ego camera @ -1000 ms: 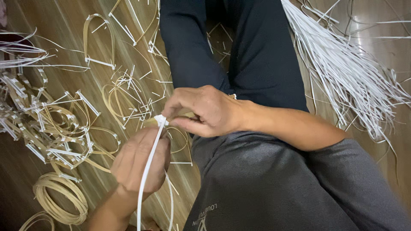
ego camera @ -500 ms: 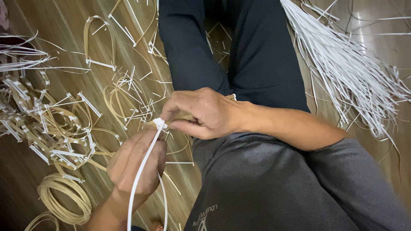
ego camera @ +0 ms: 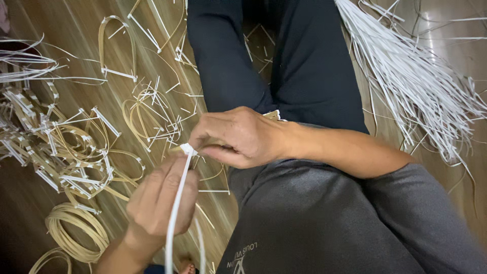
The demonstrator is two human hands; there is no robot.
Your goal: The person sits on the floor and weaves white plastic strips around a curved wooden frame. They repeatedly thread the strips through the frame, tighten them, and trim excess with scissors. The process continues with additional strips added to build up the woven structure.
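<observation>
Both hands' fingers pinch the white strip, running lengthwise toward the viewer.

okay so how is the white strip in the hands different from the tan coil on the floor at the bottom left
The white strip is white and runs nearly straight; the tan coil is straw-coloured and wound into a ring. The strip is held up, passing over the left hand to the right hand, which pinches its wrapped end; the coil lies untouched on the floor. The strip is a single length, the coil several turns. Both are thin, flexible strands.
</observation>
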